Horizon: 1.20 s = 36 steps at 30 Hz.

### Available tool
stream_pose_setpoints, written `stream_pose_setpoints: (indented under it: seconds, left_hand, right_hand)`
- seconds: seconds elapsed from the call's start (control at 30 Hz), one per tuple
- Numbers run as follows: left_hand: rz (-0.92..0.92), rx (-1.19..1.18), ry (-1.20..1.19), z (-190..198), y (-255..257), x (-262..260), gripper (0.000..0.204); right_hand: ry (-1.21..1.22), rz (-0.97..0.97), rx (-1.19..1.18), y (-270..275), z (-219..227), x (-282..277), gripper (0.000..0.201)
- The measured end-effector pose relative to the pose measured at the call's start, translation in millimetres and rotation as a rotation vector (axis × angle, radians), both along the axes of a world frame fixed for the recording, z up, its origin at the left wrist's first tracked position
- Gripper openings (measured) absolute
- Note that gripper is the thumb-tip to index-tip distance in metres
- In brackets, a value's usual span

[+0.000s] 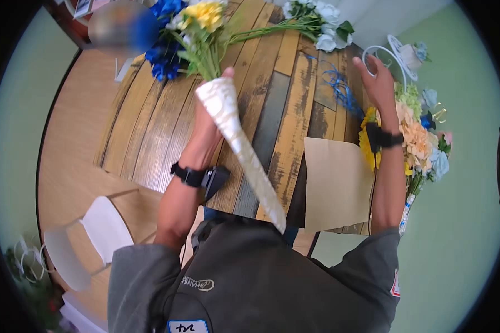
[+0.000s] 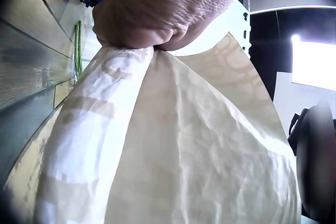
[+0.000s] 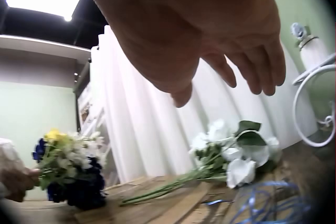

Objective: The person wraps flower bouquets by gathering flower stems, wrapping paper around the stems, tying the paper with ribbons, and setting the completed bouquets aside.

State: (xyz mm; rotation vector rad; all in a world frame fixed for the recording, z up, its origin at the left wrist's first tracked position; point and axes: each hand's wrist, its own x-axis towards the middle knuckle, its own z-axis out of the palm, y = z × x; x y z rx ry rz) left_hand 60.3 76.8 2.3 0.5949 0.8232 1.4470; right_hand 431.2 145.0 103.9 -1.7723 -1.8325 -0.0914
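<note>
My left hand [image 1: 206, 123] grips a white and beige patterned sheet of wrapping paper [image 1: 241, 145], rolled into a long narrow cone that tapers toward my body. Yellow flowers [image 1: 204, 16] and green stems show just beyond its wide end, beside deep blue flowers [image 1: 166, 62]. Seen from the left wrist, the paper [image 2: 157, 145] hangs in creased folds under the fist. My right hand [image 1: 379, 83] is held out over the table's right side, fingers loosely spread and holding nothing. Near it are a tangle of blue ribbon [image 1: 340, 86] and a white wire stand [image 1: 397, 53].
White roses [image 3: 239, 155] with long stems lie at the table's back. A brown paper sheet [image 1: 339, 183] lies at the near right edge. Peach flowers [image 1: 416, 136] and sunflower-yellow petals [image 1: 366, 139] crowd the right side. A white chair [image 1: 108, 230] stands at the left.
</note>
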Motion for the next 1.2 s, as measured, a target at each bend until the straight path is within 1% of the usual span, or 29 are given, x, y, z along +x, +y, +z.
stream_pose_setpoints:
  seconds: [0.03, 0.07, 0.1, 0.13, 0.17, 0.2, 0.23, 0.3, 0.33, 0.37, 0.43, 0.47, 0.53, 0.57, 0.6, 0.63, 0.7, 0.77, 0.8, 0.83, 0.87, 0.9, 0.93, 0.97, 1.03, 1.07, 1.13, 1.17, 1.2]
  left_hand:
    - [0.070, 0.034, 0.028, 11.8, 2.7, 9.4, 0.032]
    - [0.116, 0.040, 0.049, 29.7, 1.9, 17.4, 0.032]
    - [0.160, 0.055, 0.071, 42.8, 5.2, 25.0, 0.032]
    - [0.193, 0.035, 0.078, 40.4, 15.9, 30.4, 0.027]
    - [0.218, 0.022, 0.087, 40.5, 24.7, 35.5, 0.023]
    - [0.236, 0.017, 0.168, 36.2, 32.5, 38.2, 0.022]
    - [0.244, 0.018, 0.248, 32.1, 39.8, 42.2, 0.021]
    - [0.230, 0.021, 0.263, 25.1, 51.0, 48.6, 0.025]
    - [0.232, 0.037, 0.283, 22.5, 52.8, 51.8, 0.030]
    - [0.224, 0.040, 0.279, 30.2, 46.0, 55.1, 0.030]
    - [0.320, -0.020, 0.453, 45.9, 32.0, 61.4, 0.034]
    - [0.343, -0.025, 0.543, 36.2, 36.4, 62.2, 0.039]
    - [0.369, 0.012, 0.582, 22.0, 41.1, 63.7, 0.040]
    - [0.396, 0.049, 0.624, 20.6, 40.6, 64.9, 0.042]
    - [0.395, 0.054, 0.623, 18.8, 39.4, 66.8, 0.042]
    - [0.408, 0.041, 0.625, 16.9, 38.5, 68.5, 0.043]
    - [0.422, 0.044, 0.628, 29.7, 34.0, 69.1, 0.044]
    - [0.353, 0.002, 0.631, 40.6, 19.5, 68.1, 0.045]
    - [0.351, 0.010, 0.629, 45.5, 13.8, 68.9, 0.045]
    - [0.280, 0.010, 0.556, 49.0, 7.7, 69.1, 0.044]
    - [0.208, 0.007, 0.482, 50.5, 2.1, 69.4, 0.043]
    - [0.206, 0.009, 0.480, 47.9, -1.6, 72.9, 0.043]
    - [0.161, 0.055, 0.355, 42.7, -3.4, 79.8, 0.041]
    - [0.117, 0.105, 0.231, 39.9, -3.9, 86.1, 0.039]
    - [0.090, 0.122, 0.237, 40.5, -12.6, 93.2, 0.037]
    - [0.100, 0.128, 0.255, 40.9, -19.2, 96.2, 0.037]
    - [0.139, 0.116, 0.326, 39.8, -27.6, 102.0, 0.038]
    - [0.134, 0.110, 0.333, 37.6, -28.7, 104.6, 0.038]
    - [0.198, 0.101, 0.397, 35.2, -29.4, 107.1, 0.038]
  right_hand:
    - [0.143, 0.159, -0.112, -30.5, 11.7, -32.5, 0.062]
    - [0.401, 0.312, -0.291, -65.6, 21.7, -65.9, 0.063]
    - [0.339, 0.425, -0.290, -93.3, 18.2, -83.8, 0.067]
    - [0.395, 0.559, -0.291, -126.6, 23.0, -110.0, 0.073]
    - [0.302, 0.546, -0.403, -156.6, 34.1, -129.2, 0.078]
    - [0.287, 0.496, -0.342, -177.3, 32.4, -150.8, 0.076]
    - [0.286, 0.486, -0.350, -182.5, 23.8, -152.6, 0.076]
    - [0.240, 0.370, -0.275, -190.4, -5.0, -146.3, 0.062]
    - [0.232, 0.402, -0.176, -187.8, -12.7, -140.9, 0.035]
    - [0.229, 0.394, -0.173, -186.6, -8.2, -137.4, 0.035]
    - [0.117, 0.279, -0.333, -186.4, 8.0, -133.0, 0.018]
    - [0.156, 0.289, -0.276, -186.6, 13.7, -133.9, 0.017]
    - [0.209, 0.283, -0.300, -194.4, 23.6, -138.7, 0.016]
    - [0.264, 0.277, -0.324, -198.4, 27.3, -141.4, 0.016]
    - [0.264, 0.276, -0.320, -203.5, 29.4, -144.9, 0.016]
    - [0.234, 0.326, -0.299, -209.8, 30.8, -148.9, 0.017]
    - [0.204, 0.375, -0.261, -217.6, 41.5, -150.4, 0.018]
    - [0.303, 0.499, -0.514, -223.0, 56.5, -147.2, 0.021]
    - [0.377, 0.523, -0.560, -217.3, 57.0, -135.9, 0.030]
    - [0.375, 0.522, -0.555, -204.2, 50.6, -124.6, 0.030]
    - [0.659, 0.469, -0.555, -186.4, 36.7, -112.9, 0.035]
    - [0.942, 0.406, -0.547, -171.4, 20.0, -104.6, 0.040]
    - [0.877, 0.411, -0.523, -161.2, 0.4, -98.6, 0.047]
    - [0.872, 0.413, -0.516, -160.0, -9.4, -102.9, 0.047]
    - [1.056, 0.374, -0.700, -164.6, -26.5, -128.6, 0.041]
    - [1.055, 0.375, -0.698, -170.2, -32.1, -137.2, 0.041]
    - [1.151, 0.473, -0.717, -179.7, -44.9, -147.2, 0.034]
    - [1.362, 0.479, -0.804, -174.9, -78.9, -137.8, 0.023]
    - [1.313, 0.512, -0.606, -181.1, -94.2, -142.2, 0.021]
